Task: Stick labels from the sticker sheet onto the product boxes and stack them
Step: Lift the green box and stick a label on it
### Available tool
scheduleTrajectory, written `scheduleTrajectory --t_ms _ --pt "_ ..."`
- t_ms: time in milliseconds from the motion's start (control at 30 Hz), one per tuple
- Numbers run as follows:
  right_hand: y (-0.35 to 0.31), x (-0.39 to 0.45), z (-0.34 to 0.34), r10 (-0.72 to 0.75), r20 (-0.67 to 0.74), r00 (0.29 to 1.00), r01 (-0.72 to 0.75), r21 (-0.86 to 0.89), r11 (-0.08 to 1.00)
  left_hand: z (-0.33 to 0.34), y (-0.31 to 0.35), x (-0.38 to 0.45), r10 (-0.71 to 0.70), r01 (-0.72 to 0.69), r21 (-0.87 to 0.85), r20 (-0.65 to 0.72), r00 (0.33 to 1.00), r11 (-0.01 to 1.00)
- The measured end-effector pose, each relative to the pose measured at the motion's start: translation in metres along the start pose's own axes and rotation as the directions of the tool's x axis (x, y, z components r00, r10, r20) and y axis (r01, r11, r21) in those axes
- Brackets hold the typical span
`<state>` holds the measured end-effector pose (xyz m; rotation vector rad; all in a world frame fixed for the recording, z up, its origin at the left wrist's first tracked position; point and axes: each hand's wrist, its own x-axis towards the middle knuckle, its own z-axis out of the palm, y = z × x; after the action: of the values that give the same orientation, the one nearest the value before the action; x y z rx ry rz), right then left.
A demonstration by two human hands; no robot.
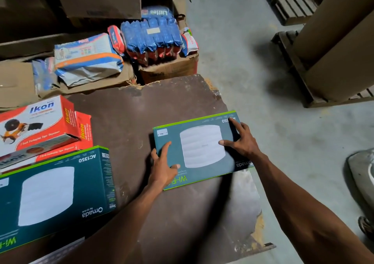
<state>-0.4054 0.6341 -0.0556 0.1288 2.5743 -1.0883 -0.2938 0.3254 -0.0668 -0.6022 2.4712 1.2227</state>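
A teal Omada Wi-Fi product box lies flat on the dark brown table, right of centre, printed side up. A small white label sits at its far left corner. My left hand grips the box's near left edge, thumb on top. My right hand holds its right side with fingers spread over the top face. A second, taller Omada box stands at the near left of the table. No sticker sheet is in view.
Red and white Ikon tape dispenser boxes are stacked at the far left. Behind the table, cardboard cartons carry blue and white soft packs. Wooden pallets with big cartons stand at the right on the grey floor.
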Motion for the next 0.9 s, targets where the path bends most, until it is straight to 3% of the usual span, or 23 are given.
scheduleTrajectory --t_ms 900 --pt "0.0023 0.0031 0.0029 0.038 0.009 0.999 -0.038 -0.002 0.999 -0.0026 -0.0024 -0.0021 0.034 -0.033 -0.005 0.025 0.999 0.999"
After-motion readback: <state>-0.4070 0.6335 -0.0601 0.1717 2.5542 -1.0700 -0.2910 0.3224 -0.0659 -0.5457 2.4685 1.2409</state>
